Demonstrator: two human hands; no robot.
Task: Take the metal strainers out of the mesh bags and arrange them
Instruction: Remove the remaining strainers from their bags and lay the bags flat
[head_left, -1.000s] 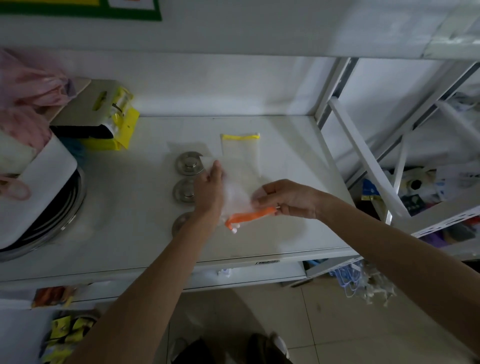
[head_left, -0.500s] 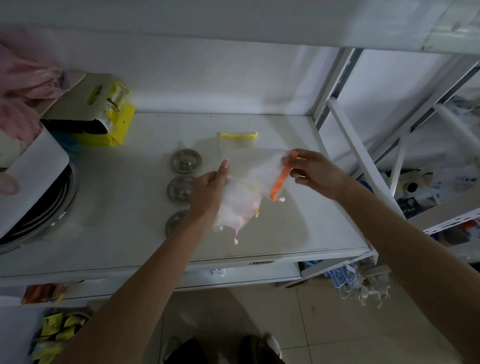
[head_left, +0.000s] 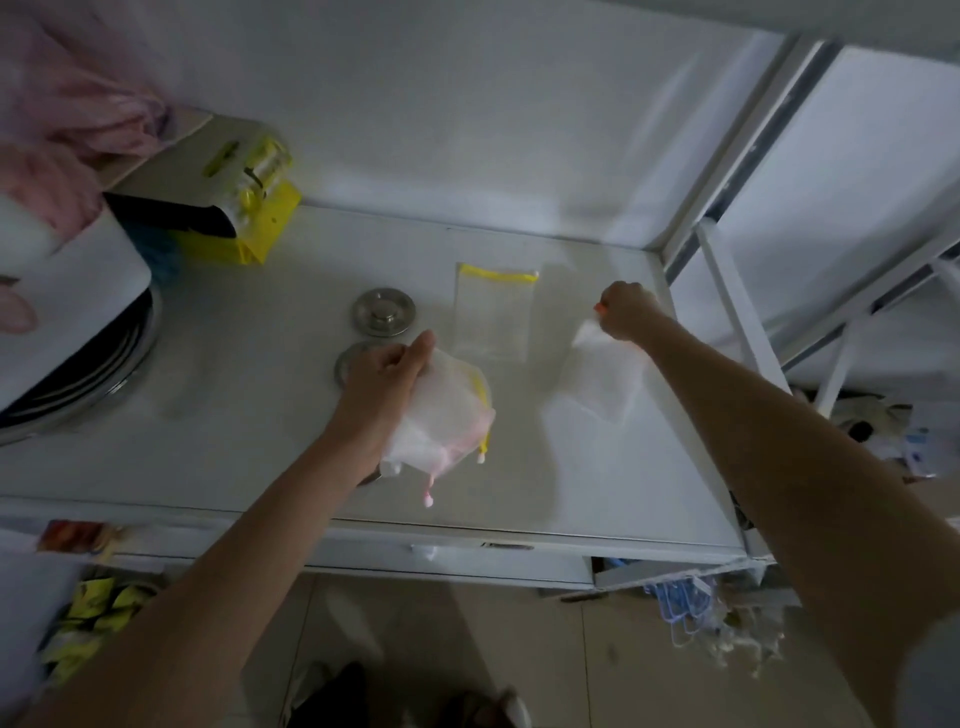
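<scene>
- Strainers out so far: top strainer sits bare on the white shelf, fully visible. A second strainer just below it is half covered by the left hand. A sliver of metal rim shows under the left wrist, probably a third; too little visible to be sure.
- They sit in a rough column near the shelf centre, so arranging looks under way.
- Empty bags: a flat yellow-edged bag lies just right of the top strainer, apparently emptied.
- Right hand is fisted tight on an orange-trimmed mesh bag, holding it by the top; the bag hangs limp and see-through, blurred. No metal visible inside, so I judge it emptied.
- Left hand has fingers curled around a bunched bundle of mesh bags, white with pink and yellow trim, drawstring ends dangling over the shelf front. Can't tell whether strainers remain inside; the bundle looks bulky, so likely yes.
- Status estimate: roughly mid-task. Two strainers clearly unpacked, maybe three.
- Left to do: park the empty orange bag by the yellow one, work through the left-hand bundle, extend the column.
- Clutter at far left (stacked pans, yellow package) is well apart from the work zone.
</scene>
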